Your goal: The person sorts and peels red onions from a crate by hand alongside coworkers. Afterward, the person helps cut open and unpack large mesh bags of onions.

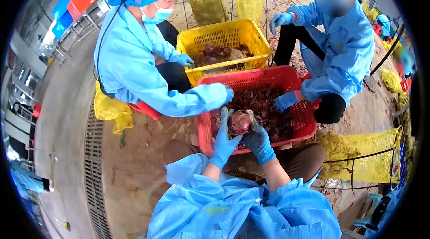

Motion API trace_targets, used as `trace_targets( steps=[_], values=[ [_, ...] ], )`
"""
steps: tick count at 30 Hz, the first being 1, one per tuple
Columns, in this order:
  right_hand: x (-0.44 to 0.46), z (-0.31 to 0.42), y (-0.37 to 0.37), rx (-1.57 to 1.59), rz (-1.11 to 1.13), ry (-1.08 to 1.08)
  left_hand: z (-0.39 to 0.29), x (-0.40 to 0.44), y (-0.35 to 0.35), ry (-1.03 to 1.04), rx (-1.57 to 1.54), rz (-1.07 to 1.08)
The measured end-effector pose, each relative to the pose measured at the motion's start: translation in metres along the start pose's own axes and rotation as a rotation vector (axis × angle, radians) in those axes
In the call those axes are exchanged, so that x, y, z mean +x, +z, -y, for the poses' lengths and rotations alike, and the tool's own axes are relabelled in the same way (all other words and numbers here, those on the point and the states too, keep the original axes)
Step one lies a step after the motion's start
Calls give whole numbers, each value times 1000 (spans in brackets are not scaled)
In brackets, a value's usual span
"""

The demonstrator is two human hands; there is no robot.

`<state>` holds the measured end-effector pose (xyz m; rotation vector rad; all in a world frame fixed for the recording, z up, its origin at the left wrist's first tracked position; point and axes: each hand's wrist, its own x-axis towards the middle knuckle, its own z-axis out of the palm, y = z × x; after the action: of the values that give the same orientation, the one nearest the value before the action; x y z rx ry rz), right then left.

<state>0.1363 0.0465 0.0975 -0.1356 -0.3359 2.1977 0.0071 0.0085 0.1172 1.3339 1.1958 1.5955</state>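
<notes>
A large red onion with loose papery skin is held between my two hands, above the near side of the red crate. My left hand, in a blue glove, is closed against the onion's left side with the thumb near its underside. From the right, my right hand grips the onion; its glove is darkly soiled over the fingers. Beneath them the crate contains many dark red onions and loose skins, partly hidden by hands and sleeves.
A co-worker on the left reaches over the red crate; another co-worker on the right has a gloved hand in it. Behind stands a yellow crate with several onions. Yellow mesh bags hang right and behind. A floor drain runs left.
</notes>
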Motion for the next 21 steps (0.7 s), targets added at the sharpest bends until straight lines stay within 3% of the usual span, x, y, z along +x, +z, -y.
trace_targets(
  steps=[2, 9, 11, 12, 14, 15, 16, 18, 19, 21],
  values=[
    [1, -5, 7, -74, -122, 14, -2, -1, -1, 29, 196, -1],
    [-2, -8, 20, -307, -210, -133, -4, -5, 1, -56, 189, 9],
    [-6, -6, 25, -621, -327, -150, -8, -7, -1, 41, 314, 38],
    [-7, -6, 23, -623, -325, -151, -4, -9, -3, 43, 313, 37],
    [-7, -4, 17, -966, -216, -304, 9, -12, -10, -238, -261, 55],
    [-8, -3, 18, -970, -187, -311, -10, -12, -10, -378, -621, 26],
    [-8, -1, 18, -971, -187, -306, -16, -10, -8, -380, -623, 23],
    [-8, 2, 21, -1419, -66, -308, -20, -6, -6, -458, -740, 19],
    [-10, 3, 26, -1558, 15, -300, -13, -6, -3, -420, -640, -7],
    [-12, 1, 32, -1319, 24, -255, -12, -9, -6, -398, -736, -14]
  ],
)
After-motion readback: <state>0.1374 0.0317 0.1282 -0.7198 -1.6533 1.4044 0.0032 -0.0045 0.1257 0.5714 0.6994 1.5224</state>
